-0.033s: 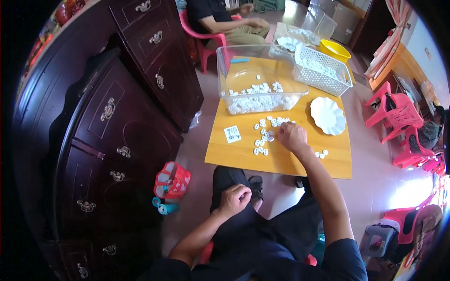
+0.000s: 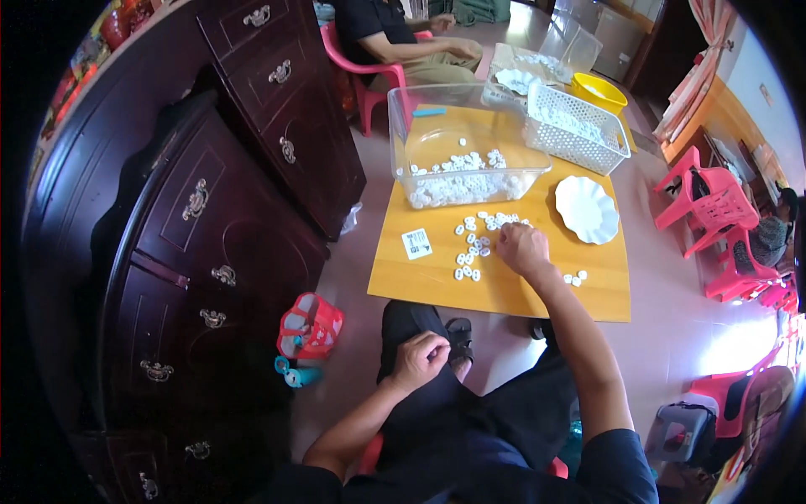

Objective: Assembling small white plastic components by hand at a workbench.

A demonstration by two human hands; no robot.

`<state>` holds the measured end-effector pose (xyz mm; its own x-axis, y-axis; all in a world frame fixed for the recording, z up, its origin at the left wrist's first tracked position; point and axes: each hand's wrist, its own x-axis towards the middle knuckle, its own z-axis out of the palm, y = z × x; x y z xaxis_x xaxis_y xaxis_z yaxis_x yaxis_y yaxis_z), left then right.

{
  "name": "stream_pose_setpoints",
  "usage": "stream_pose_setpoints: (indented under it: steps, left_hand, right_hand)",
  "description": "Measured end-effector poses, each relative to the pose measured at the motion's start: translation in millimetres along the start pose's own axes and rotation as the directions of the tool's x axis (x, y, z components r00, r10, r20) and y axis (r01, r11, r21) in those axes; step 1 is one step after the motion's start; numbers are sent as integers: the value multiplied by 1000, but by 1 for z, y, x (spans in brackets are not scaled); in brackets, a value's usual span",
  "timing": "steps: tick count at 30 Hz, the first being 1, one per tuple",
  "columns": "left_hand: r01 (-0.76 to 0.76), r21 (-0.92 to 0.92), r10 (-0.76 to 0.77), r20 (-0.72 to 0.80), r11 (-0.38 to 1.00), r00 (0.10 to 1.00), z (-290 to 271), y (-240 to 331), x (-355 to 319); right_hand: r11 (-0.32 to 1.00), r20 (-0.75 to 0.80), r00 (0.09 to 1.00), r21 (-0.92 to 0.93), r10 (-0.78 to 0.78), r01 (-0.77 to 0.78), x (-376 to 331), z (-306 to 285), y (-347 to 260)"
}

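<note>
the right hand [image 2: 523,248] bends beside the white pieces [image 2: 473,250], its grip hidden; these lie on the surface [image 2: 504,296] near the tub [image 2: 441,143]. the left hand [image 2: 421,357] is curled closed at the thigh [image 2: 410,321].

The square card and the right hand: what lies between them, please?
In the head view, small white pieces lie loose on the tabletop between the square card and the right hand.

One wide fisheye view looks forward and steeply down from the wearer's head, close above the lap [image 2: 478,420], with the hands [image 2: 524,249] and surface [image 2: 420,279] around its middle and the cabinet [image 2: 159,286] bending along its left rim.
</note>
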<state>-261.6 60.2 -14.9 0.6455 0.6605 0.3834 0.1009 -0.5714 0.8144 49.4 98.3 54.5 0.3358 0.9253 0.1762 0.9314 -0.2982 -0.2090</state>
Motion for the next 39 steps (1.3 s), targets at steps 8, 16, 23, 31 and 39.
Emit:
stream_pose_setpoints:
  steps: [8,16,23,31,39]
  left_hand:
    - [230,-181,-236,-11,956,972,-6,-2,-2]
    - [352,-550,-259,241,757,935,16,56,41]
    - [317,-536,-143,340,783,929,75,72,22]
    - [306,-460,-141,359,834,922,92,78,14]
    - [68,-266,34,364,962,931,76,86,20]
  right_hand:
    - [815,-284,956,570,75,106,-72,-45,-32]
    - [-239,387,882,914,268,-328,-218,1,-30]
    - [-413,425,883,854,202,-316,-276,12,-36]
    - [-469,436,879,828,192,-308,-284,1,-28]
    - [-407,482,864,826,148,-391,-286,-5,-24]
